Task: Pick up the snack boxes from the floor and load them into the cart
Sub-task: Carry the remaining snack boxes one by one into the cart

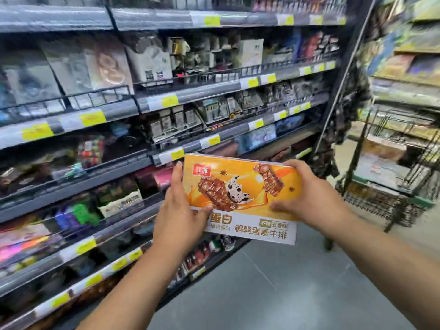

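Fingers: the fingers (177, 179) of both hands are closed on the snack box (242, 191) and hold it between them. The left hand (181, 210) grips the left edge with its thumb on the printed face. The right hand (307, 201) grips the right side, with fingers over the upper edge and the thumb on the face.
Snack box: flat, orange and white, and a little tilted. It is in the air in front of the shelves (166, 101), with the printed face toward the camera, and it touches only the two hands.
Step in hand: this looks like the carrying step, since the box is off the floor and not yet in the cart.
Cart: a black wire cart (371, 201) stands at the right, well apart from the box. Some cartons seem to lie in it, but blur makes this uncertain.
Next move: it probably calls for a turn to the right. The box would then go over the wire rim and be laid down flat before both hands let go.
Floor: the floor (285, 294) is grey and smooth.
Room: a shop aisle. Shelves with packets and yellow price labels run along the left, and more shelves stand at the far right. Much of the view is blurred.
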The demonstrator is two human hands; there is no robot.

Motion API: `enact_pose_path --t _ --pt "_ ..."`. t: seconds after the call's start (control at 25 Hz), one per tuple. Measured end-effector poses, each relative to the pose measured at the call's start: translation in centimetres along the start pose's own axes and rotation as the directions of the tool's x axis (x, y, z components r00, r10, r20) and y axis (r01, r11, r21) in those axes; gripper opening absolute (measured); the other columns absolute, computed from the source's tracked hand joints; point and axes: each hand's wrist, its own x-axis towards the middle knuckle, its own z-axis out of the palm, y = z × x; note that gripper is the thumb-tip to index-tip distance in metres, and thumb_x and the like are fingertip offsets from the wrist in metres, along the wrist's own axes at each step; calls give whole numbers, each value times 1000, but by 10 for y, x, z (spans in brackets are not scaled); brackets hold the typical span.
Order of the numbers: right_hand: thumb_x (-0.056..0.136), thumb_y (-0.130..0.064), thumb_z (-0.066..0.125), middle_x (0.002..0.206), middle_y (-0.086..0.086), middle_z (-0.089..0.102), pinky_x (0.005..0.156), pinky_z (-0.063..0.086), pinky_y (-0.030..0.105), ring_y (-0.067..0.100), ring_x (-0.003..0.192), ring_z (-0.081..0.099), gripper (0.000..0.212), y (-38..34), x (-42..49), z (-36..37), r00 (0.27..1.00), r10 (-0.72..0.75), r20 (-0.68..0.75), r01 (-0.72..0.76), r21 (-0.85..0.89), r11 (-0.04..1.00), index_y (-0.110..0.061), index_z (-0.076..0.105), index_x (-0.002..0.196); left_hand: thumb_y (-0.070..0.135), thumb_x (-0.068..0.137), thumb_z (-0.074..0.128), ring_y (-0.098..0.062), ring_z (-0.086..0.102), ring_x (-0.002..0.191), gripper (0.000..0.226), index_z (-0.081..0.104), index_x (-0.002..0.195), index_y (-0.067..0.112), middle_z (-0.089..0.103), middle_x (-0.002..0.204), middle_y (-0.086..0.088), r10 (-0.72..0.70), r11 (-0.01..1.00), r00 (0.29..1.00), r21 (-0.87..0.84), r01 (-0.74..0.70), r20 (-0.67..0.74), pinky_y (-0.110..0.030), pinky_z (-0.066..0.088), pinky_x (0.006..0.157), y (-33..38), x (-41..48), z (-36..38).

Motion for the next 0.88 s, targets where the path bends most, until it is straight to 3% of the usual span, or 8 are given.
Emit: enact_pose_path --t 0.16,0.32,0.52,0.68,0.88 --pt "64 -39 86 99 1 62 71 49 35 25 84 58 87 47 52 -27 974 178 -141 -174 38 984 -42 34 133 39 86 66 -33 49 117 95 -5 150 45 42 127 -7 199 976 964 54 -212 177 -43 41 99 36 85 74" --pt "61 -37 88 104 1 66 79 53 40 28 90 63 84 110 92 -61 896 331 -297 -313 107 944 -43 40 130 41 88 62 -32 46 115 85 2 147 52 36 128 -6 384 912 861 7 -409 333 -45 43 97 93 154 155" --pt "59 -36 88 109 1 67 84 52 38 28 95 64 86 205 116 -109 772 495 -398 -467 173 867 -42 40 130 42 89 60 -31 44 116 83 3 148 50 34 132 -7 544 826 744 -90 -557 389 -42 40 98 179 182 262" --pt "61 -36 86 108 2 67 83 52 37 26 93 63 84 288 151 -162 741 520 -425 -501 165 850 -41 39 130 42 87 63 -31 47 117 82 9 148 48 37 130 -8 586 799 700 -147 -583 407 -42 45 93 250 204 351" --pt "65 -37 85 105 -2 60 79 49 31 22 88 57 84 365 224 -229 771 497 -399 -495 116 861 -40 36 133 42 85 66 -34 50 113 83 12 148 46 41 124 -10 564 820 730 -152 -552 385 -44 46 92 324 245 441"
